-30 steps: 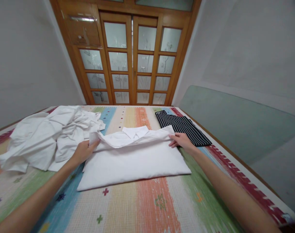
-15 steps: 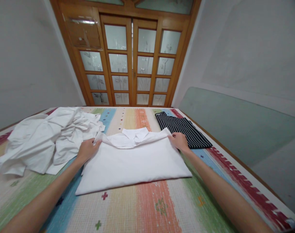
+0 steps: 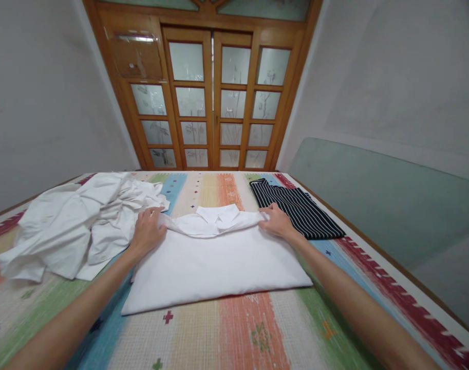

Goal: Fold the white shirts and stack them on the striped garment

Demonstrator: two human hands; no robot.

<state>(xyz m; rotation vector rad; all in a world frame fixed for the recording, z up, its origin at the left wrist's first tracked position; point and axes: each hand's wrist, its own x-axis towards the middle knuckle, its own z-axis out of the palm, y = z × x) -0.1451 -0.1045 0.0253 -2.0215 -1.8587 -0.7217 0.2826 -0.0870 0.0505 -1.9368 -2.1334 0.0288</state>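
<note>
A white collared shirt [image 3: 219, 267] lies folded into a wide shape on the patterned cloth, its collar at the far edge. My left hand [image 3: 149, 227] is closed on the far left corner of the shirt, though the fingertips are partly hidden. At the far right corner, my right hand [image 3: 276, 221] pinches the shirt between thumb and fingers. The upper layer's edge sags a little between both hands, in front of the collar.
A crumpled pile of white clothes [image 3: 76, 221] lies to the left, close to my left hand. Folded black-and-white striped fabric [image 3: 299, 210] sits beyond my right hand. The striped, colourful cloth [image 3: 195, 339] covers the surface. Wooden glazed doors [image 3: 214, 103] stand behind, with walls on both sides.
Both hands have moved slightly inward, toward each other. The raised shirt corners that they held are now lower and flatter. The view has shifted a little.
</note>
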